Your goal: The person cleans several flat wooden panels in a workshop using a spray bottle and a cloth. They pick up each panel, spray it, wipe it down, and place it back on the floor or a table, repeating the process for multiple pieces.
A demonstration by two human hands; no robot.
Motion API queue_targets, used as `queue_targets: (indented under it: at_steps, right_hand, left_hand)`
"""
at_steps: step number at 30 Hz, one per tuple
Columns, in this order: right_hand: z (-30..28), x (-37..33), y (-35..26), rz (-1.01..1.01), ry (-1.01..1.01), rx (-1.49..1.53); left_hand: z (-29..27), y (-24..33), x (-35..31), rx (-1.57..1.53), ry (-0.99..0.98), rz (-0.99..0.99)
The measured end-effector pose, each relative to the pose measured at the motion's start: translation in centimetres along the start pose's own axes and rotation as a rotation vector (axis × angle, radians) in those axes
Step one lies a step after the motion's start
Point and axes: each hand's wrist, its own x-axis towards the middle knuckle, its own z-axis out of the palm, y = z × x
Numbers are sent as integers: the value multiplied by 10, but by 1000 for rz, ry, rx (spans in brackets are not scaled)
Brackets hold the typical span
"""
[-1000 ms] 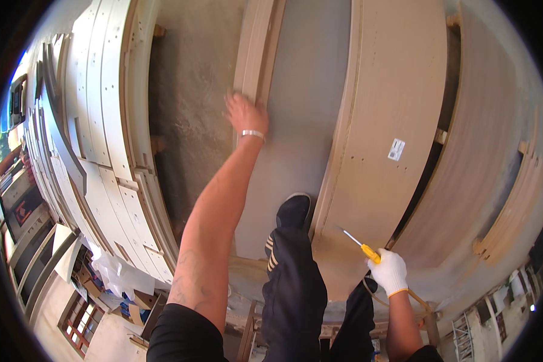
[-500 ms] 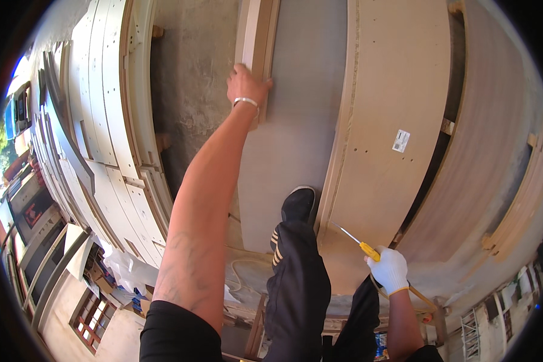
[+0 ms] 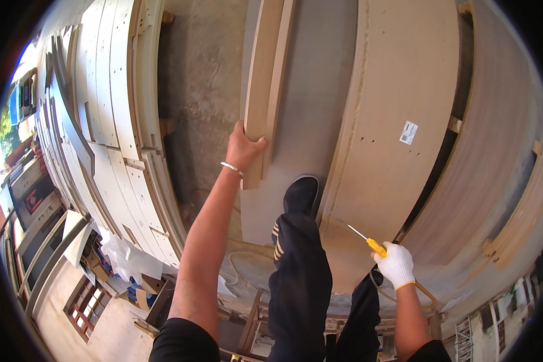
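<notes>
Head view. My left hand (image 3: 245, 146) sits just left of centre, arm running up to it from about 7 o'clock. Fingers and thumb are clamped on the lower end of a narrow board (image 3: 265, 78); thumb wraps the near face, fingers go behind. A thin bracelet (image 3: 231, 168) rings that wrist. The board runs from my grip up toward 12 o'clock and out past the top edge. It looks like two strips laid face to face, pale wood, edge toward me.

Right hand (image 3: 395, 265) is low at about 4 o'clock, in a white glove with a yellow cuff. It is closed around a screwdriver (image 3: 368, 241): yellow handle in the fist, thin metal shaft pointing up-left toward 10 o'clock. The tip hangs just beside the face of a wide panel (image 3: 398, 78), touching or not I cannot tell.

That panel fills the upper right, pale brown, with a small white label (image 3: 408, 132) on it at about 2 o'clock. More curved sheets lie beyond it toward 3 o'clock.

My leg, in dark trousers, comes up from 6 o'clock; the shoe (image 3: 300, 196) is black with a pale sole rim, planted on grey flooring between the board and the panel, just below centre.

At 9 to 10 o'clock, a stack of white panels (image 3: 111, 108) with drilled holes. A crumpled white sheet (image 3: 123, 256) lies near 8 o'clock.
</notes>
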Motion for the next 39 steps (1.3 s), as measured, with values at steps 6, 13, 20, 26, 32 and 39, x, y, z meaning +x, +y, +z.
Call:
queue_targets:
  at_steps: [6,13,20,26,32,39]
  right_hand:
    - [12,-4,10,-18,20,12]
    - [23,-5,22,15,10,29]
    - [41,-5,31,10,18,58]
    - [47,-10,44,41,20,119]
    - [50,-8,65,36,59,117]
    - [52,-6,61,33,19,114]
  left_hand:
    - [30,15,-7,121,280,-53]
    - [59,34,-47,0,365,90]
    - [152,93,-100,-354,53,134]
    - [224,114,-116,-250,40,304]
    - [194,78,-82,172,250,312]
    - [138,77,-5,559,182,-52]
